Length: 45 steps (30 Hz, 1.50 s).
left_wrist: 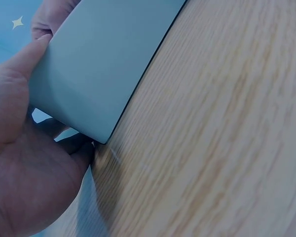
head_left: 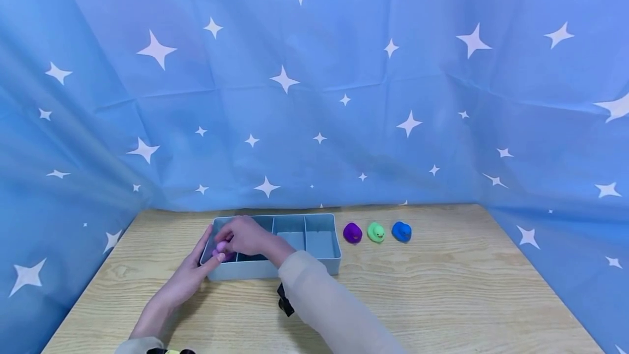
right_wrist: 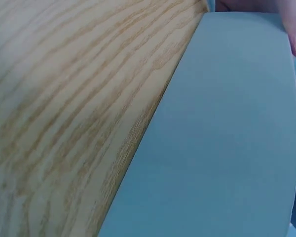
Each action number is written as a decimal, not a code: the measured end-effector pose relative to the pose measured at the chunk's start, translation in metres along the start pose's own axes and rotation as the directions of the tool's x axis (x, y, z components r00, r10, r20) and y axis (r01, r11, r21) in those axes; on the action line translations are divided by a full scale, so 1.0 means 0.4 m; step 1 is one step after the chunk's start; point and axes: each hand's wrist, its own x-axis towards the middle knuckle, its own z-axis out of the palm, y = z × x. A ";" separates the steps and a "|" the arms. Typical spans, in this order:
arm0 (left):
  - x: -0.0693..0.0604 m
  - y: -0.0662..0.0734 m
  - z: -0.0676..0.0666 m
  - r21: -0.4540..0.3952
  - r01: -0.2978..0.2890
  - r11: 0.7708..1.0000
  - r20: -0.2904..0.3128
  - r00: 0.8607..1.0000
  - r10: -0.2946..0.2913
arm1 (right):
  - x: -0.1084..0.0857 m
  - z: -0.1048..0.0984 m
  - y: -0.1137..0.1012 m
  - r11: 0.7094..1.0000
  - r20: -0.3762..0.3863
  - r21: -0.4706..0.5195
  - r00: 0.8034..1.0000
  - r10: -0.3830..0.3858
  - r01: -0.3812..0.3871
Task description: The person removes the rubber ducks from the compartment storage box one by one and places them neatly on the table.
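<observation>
A grey-blue divided box lies lengthwise on the table. My left hand grips its left end, thumb over the front rim and fingers along the outer end wall; in the left wrist view the hand wraps that box corner. My right hand reaches over the leftmost compartment and pinches a small pink toy duck low inside it. Fingers and the box wall hide much of the duck. The right wrist view shows mostly the box's front wall.
To the right of the box stand a purple toy duck, a green one and a blue one in a row. Wood-grain table lies beneath. Behind hangs a blue star-patterned cloth.
</observation>
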 end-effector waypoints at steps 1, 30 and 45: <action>0.000 0.000 0.001 0.001 0.001 1.000 0.000 1.000 -0.001 | -0.002 -0.002 0.002 0.999 0.001 0.037 1.000 0.005 -0.005; 0.007 0.001 -0.001 0.040 0.049 0.998 -0.014 0.999 -0.049 | -0.077 -0.085 -0.012 0.922 -0.193 0.377 0.966 0.174 -0.091; 0.007 0.008 0.003 0.070 0.080 0.994 -0.014 0.997 -0.080 | -0.221 -0.195 0.045 0.913 -0.299 0.404 0.936 0.186 -0.053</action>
